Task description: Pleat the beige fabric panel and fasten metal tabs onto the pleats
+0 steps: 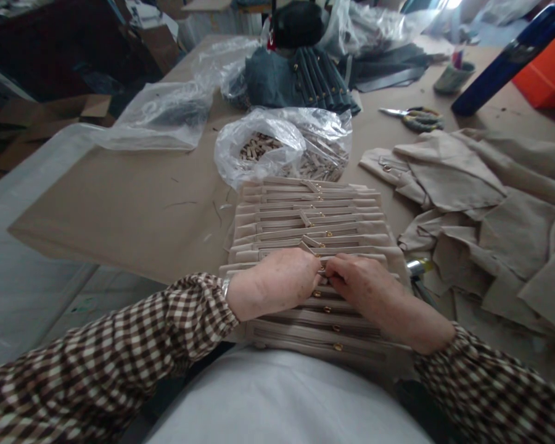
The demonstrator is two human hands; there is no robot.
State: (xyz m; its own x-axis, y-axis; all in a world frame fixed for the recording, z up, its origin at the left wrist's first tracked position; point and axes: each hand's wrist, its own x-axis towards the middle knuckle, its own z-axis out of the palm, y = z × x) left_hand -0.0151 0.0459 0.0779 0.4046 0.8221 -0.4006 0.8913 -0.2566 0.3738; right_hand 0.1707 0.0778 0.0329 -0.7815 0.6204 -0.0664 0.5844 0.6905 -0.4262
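Observation:
Overlapping beige fabric pieces with zippers [282,216] lie in a row in front of me, small gold sliders down their middle. Fabric pull tabs [309,242] hang on several of the farther zippers; the nearer ones show only gold sliders [336,328]. My left hand [277,280] is closed, its fingertips pinching at a zipper pull midway along the row. From the other side my right hand [370,287] pinches at the same spot, its fingertips almost touching the left's. The fingers hide most of the pull. Just beyond the row sits a clear plastic bag [324,132] of small beige tabs.
Loose beige fabric pieces [472,179] are heaped at the right, with scissors [414,117] behind them. A cup [454,77] and a dark blue upright bar [504,65] stand at the back right. Dark zippered pieces [300,80] and a flat plastic bag [161,114] lie farther back.

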